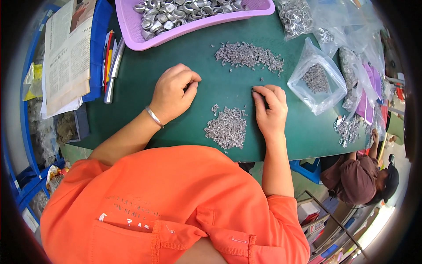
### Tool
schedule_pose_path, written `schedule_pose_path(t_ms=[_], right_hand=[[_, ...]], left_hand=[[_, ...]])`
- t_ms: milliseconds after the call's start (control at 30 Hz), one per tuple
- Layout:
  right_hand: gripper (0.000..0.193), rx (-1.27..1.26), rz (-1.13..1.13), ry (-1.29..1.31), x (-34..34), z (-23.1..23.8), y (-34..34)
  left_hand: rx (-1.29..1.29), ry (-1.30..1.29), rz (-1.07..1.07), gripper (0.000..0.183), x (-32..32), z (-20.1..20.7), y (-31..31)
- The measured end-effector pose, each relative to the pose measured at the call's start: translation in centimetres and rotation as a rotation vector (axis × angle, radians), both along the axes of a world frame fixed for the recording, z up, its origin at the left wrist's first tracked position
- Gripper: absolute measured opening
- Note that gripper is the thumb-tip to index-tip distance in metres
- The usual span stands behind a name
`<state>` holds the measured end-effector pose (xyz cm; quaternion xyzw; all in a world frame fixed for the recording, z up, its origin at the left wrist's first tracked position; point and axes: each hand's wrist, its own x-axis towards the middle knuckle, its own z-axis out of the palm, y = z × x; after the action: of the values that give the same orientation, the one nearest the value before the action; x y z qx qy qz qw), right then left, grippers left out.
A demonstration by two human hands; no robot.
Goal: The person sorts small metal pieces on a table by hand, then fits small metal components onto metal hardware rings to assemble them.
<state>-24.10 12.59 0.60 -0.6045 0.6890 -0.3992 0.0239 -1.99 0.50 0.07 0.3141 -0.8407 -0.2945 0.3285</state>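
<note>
the left hand (174, 90) curled loosely, the right hand (271, 108) nearly pinched; any hold, i couldn't tell. the near metal heap (227, 127) sat at the latter's eight o'clock, the far metal heap (246, 55) at eleven.

So, print-wise: the newspaper (66, 59) over on the left has columns of tiny type running down the page, tucked under and beside a photo, way too small to make out. The orange shirt (171, 176) has a few slanted rows of small dark lettering just above the pocket (123, 242), patchy and faded in spots. There might be some lettering on the boxes (315, 225) at lower right too, but the fisheye edge makes that hard to tell.
</note>
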Motion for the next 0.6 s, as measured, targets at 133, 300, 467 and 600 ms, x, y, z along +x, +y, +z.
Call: schedule_pose_path(t_ms=[133, 300, 467, 600], right_hand=[[0.014, 0.024, 0.037, 0.076, -0.3, 0.0, 0.2], [0.015, 0.068, 0.040, 0.047, -0.3, 0.5, 1.5], [0.011, 0.078, -0.089, -0.074, -1.0, 0.8, 2.9], [0.010, 0.095, -0.116, -0.103, -1.4, 0.8, 3.2]], left_hand=[[0.009, 0.002, 0.004, 0.008, 0.0, -0.1, 0.0], [0.003, -0.004, -0.001, 0.008, 0.1, -0.2, -0.1], [0.000, -0.002, 0.007, 0.008, 0.0, -0.1, -0.1], [-0.011, -0.002, -0.001, 0.009, 0.0, -0.2, -0.1]])
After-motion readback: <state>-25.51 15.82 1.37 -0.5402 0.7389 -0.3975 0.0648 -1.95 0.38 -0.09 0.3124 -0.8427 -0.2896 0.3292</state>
